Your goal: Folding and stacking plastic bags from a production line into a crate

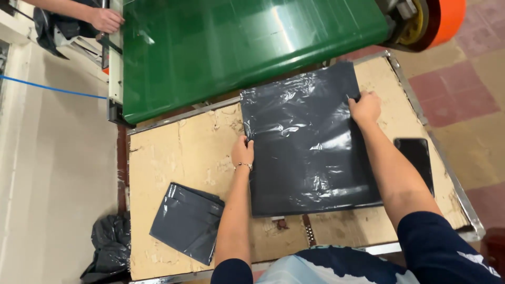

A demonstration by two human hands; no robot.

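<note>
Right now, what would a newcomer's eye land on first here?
The big dark grey plastic bag lying flat mid-table, with the left hand pinching its left edge and the right hand gripping its upper right edge. Behind it runs a glossy green conveyor belt ending at an orange roller top right. A folded stack of grey bags sits lower left on the worn table.
</note>
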